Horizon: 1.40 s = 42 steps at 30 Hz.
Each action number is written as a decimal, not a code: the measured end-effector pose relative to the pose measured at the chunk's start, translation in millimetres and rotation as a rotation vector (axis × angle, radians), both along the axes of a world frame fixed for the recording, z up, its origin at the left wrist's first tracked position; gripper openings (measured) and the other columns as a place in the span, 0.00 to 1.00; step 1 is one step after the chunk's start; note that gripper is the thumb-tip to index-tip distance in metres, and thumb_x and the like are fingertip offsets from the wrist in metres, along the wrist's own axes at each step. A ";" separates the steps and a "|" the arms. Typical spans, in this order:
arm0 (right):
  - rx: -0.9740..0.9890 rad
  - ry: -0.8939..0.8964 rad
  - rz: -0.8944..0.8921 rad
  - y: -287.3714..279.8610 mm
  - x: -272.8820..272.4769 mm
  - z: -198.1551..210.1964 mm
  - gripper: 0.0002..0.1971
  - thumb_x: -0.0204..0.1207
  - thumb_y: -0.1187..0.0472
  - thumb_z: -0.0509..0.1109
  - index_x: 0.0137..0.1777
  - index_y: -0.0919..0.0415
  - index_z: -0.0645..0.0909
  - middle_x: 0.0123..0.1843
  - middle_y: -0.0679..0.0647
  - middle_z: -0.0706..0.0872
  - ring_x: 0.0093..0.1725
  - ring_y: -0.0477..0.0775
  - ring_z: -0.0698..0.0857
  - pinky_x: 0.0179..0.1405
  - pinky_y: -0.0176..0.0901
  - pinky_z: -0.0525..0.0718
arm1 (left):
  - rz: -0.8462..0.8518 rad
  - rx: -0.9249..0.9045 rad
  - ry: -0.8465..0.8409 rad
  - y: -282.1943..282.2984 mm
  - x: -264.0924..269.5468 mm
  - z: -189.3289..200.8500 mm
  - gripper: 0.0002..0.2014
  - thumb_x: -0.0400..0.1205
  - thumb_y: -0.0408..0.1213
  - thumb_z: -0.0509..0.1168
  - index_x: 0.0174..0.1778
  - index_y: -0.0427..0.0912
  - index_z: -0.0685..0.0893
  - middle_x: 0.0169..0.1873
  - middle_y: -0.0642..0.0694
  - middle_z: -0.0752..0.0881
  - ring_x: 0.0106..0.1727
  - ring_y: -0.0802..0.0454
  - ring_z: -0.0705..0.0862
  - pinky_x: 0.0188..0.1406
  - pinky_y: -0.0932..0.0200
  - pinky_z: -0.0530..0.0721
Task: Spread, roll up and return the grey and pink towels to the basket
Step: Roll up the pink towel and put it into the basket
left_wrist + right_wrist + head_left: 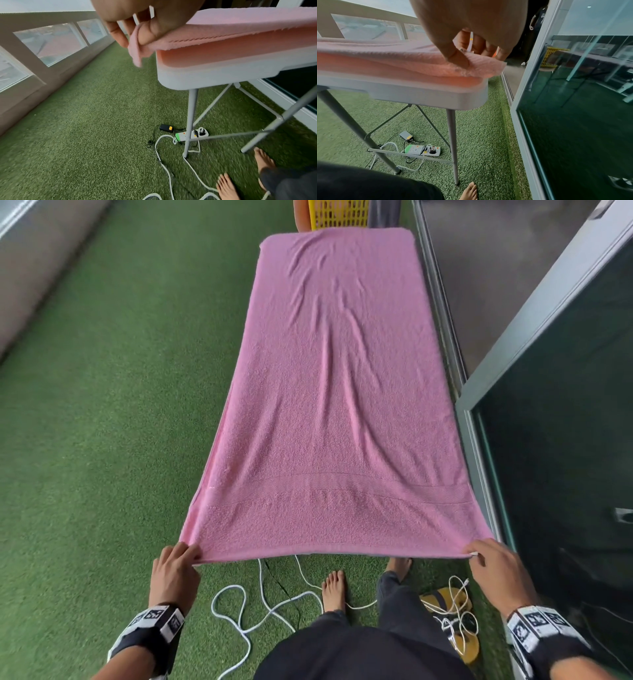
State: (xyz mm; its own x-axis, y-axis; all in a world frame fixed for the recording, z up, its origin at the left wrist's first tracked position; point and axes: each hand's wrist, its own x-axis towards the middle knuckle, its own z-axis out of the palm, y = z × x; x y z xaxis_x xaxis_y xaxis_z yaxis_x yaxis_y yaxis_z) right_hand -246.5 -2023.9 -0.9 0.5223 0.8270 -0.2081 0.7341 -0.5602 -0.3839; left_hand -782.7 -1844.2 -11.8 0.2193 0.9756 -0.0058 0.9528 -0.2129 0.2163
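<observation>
Left hand [176, 571] pinches the near left corner of the pink towel [337, 392] between thumb and curled fingers [120, 35]; right hand [496, 571] pinches the near right corner the same way, thumb [453, 54] on top. The towel lies spread lengthwise over the white folding table [214, 77], covering it, its near edge lifted off the table's near edge. A yellow basket [339, 213] stands beyond the far edge

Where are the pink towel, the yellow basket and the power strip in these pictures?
pink towel [335, 405], head view, middle of the spread cloth.
yellow basket [337, 215], head view, its slotted near wall.
power strip [423, 150], right wrist view, its white top face.
</observation>
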 end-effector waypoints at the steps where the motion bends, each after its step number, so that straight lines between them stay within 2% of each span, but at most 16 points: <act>1: -0.007 -0.010 0.003 0.4 -0.9 2.5 0.11 0.72 0.71 0.71 0.39 0.53 0.86 0.44 0.50 0.88 0.41 0.57 0.81 0.42 0.50 0.82 | 0.011 0.013 0.016 0.5 -0.3 2.6 0.14 0.62 0.31 0.54 0.35 0.42 0.84 0.34 0.45 0.82 0.39 0.39 0.77 0.35 0.48 0.72; 2: -0.006 -0.030 0.010 1.1 -1.9 4.6 0.09 0.72 0.70 0.71 0.38 0.54 0.85 0.42 0.50 0.87 0.40 0.56 0.80 0.42 0.50 0.80 | 0.033 0.032 0.021 2.3 0.0 5.4 0.10 0.64 0.26 0.60 0.34 0.42 0.84 0.36 0.44 0.83 0.40 0.39 0.78 0.36 0.48 0.72; 4: -0.001 -0.089 -0.001 4.2 -2.7 9.3 0.09 0.73 0.69 0.71 0.34 0.57 0.82 0.38 0.52 0.85 0.36 0.55 0.77 0.42 0.47 0.74 | 0.085 0.061 -0.026 9.7 0.5 9.6 0.15 0.63 0.15 0.69 0.34 0.40 0.86 0.40 0.40 0.86 0.42 0.37 0.80 0.38 0.46 0.73; 7: 0.024 -0.134 -0.065 6.2 1.1 8.1 0.09 0.73 0.71 0.69 0.36 0.56 0.81 0.37 0.52 0.84 0.36 0.55 0.75 0.43 0.46 0.71 | 0.122 0.085 -0.123 20.6 -4.9 12.5 0.18 0.65 0.10 0.69 0.41 0.36 0.88 0.40 0.36 0.88 0.39 0.34 0.83 0.38 0.42 0.78; 12: -0.014 -0.145 -0.054 -6.8 5.5 -13.0 0.08 0.71 0.72 0.73 0.41 0.57 0.87 0.40 0.56 0.90 0.34 0.55 0.76 0.46 0.52 0.81 | 0.114 0.035 -0.065 13.5 -21.0 7.9 0.10 0.70 0.22 0.73 0.40 0.41 0.88 0.35 0.39 0.89 0.39 0.36 0.85 0.41 0.42 0.77; 16: -0.031 -0.176 -0.067 -13.9 2.6 -23.4 0.09 0.70 0.71 0.74 0.39 0.55 0.88 0.41 0.55 0.90 0.37 0.55 0.76 0.51 0.54 0.77 | 0.166 -0.065 -0.011 8.9 -23.2 1.0 0.11 0.68 0.24 0.79 0.38 0.46 0.91 0.37 0.45 0.90 0.47 0.37 0.84 0.50 0.43 0.70; 19: -0.013 -0.168 -0.138 -5.3 0.4 -25.8 0.11 0.79 0.62 0.62 0.37 0.54 0.84 0.41 0.54 0.86 0.45 0.59 0.77 0.53 0.51 0.66 | 0.250 -0.102 -0.030 20.7 -14.6 -6.6 0.05 0.78 0.35 0.69 0.41 0.47 0.90 0.42 0.48 0.89 0.51 0.41 0.78 0.53 0.46 0.64; 22: -0.024 -0.125 -0.209 10.4 0.6 -29.0 0.15 0.79 0.55 0.51 0.41 0.56 0.79 0.44 0.59 0.85 0.49 0.64 0.77 0.55 0.53 0.63 | 0.398 -0.216 -0.022 40.6 1.6 -17.0 0.11 0.81 0.40 0.59 0.46 0.48 0.88 0.47 0.48 0.86 0.53 0.43 0.73 0.55 0.47 0.63; 25: -0.041 -0.116 -0.273 17.3 -3.0 -33.8 0.06 0.81 0.61 0.62 0.55 0.58 0.79 0.59 0.64 0.83 0.59 0.68 0.77 0.66 0.60 0.65 | 0.523 -0.305 0.000 49.9 21.5 -25.5 0.12 0.80 0.39 0.63 0.59 0.47 0.82 0.58 0.40 0.80 0.61 0.39 0.72 0.62 0.42 0.65; 28: 0.014 -0.153 -0.350 18.1 -12.3 -33.9 0.10 0.76 0.64 0.69 0.57 0.56 0.79 0.66 0.63 0.76 0.65 0.69 0.73 0.68 0.66 0.65 | 0.643 -0.194 -0.083 41.5 43.7 -23.8 0.21 0.75 0.30 0.65 0.65 0.43 0.77 0.63 0.34 0.74 0.64 0.35 0.70 0.65 0.38 0.65; 30: 0.066 -0.208 -0.339 16.4 -23.4 -32.2 0.13 0.74 0.66 0.70 0.57 0.57 0.79 0.67 0.61 0.75 0.64 0.68 0.73 0.66 0.66 0.67 | 0.536 -0.098 -0.124 26.6 59.0 -21.5 0.21 0.70 0.25 0.65 0.60 0.40 0.77 0.58 0.35 0.74 0.59 0.36 0.71 0.60 0.38 0.68; 32: 0.089 -0.215 -0.223 12.3 -35.0 -34.8 0.16 0.70 0.70 0.71 0.58 0.60 0.81 0.65 0.62 0.77 0.61 0.67 0.74 0.63 0.65 0.70 | 0.279 -0.093 -0.118 9.7 69.4 -23.9 0.19 0.69 0.24 0.68 0.56 0.38 0.79 0.54 0.36 0.77 0.54 0.38 0.74 0.55 0.40 0.74; 34: 0.081 -0.195 -0.079 8.4 -40.6 -41.2 0.19 0.65 0.73 0.73 0.57 0.62 0.83 0.61 0.62 0.80 0.58 0.66 0.76 0.59 0.64 0.75 | 0.139 -0.129 -0.123 2.2 72.5 -26.6 0.18 0.68 0.26 0.73 0.54 0.38 0.82 0.53 0.35 0.79 0.54 0.37 0.76 0.54 0.41 0.77; 36: 0.071 -0.171 -0.002 7.1 -37.4 -46.8 0.20 0.63 0.75 0.75 0.56 0.62 0.85 0.59 0.60 0.80 0.57 0.65 0.78 0.60 0.63 0.78 | 0.115 -0.149 -0.123 2.7 70.9 -28.0 0.20 0.66 0.25 0.75 0.53 0.39 0.83 0.53 0.35 0.80 0.55 0.36 0.77 0.54 0.40 0.78; 39: 0.057 -0.102 -0.040 11.0 -30.6 -47.3 0.19 0.64 0.77 0.74 0.55 0.62 0.84 0.61 0.58 0.77 0.58 0.66 0.78 0.58 0.64 0.83 | 0.096 -0.151 -0.087 5.4 64.4 -30.1 0.27 0.61 0.17 0.70 0.55 0.40 0.81 0.53 0.37 0.79 0.53 0.36 0.75 0.56 0.39 0.78; 42: 0.048 -0.059 -0.095 13.1 -27.7 -48.8 0.16 0.67 0.77 0.72 0.53 0.61 0.86 0.62 0.54 0.76 0.59 0.65 0.78 0.48 0.62 0.86 | 0.144 -0.087 -0.113 10.0 58.0 -29.5 0.23 0.62 0.14 0.69 0.51 0.36 0.83 0.49 0.36 0.82 0.49 0.35 0.77 0.51 0.40 0.78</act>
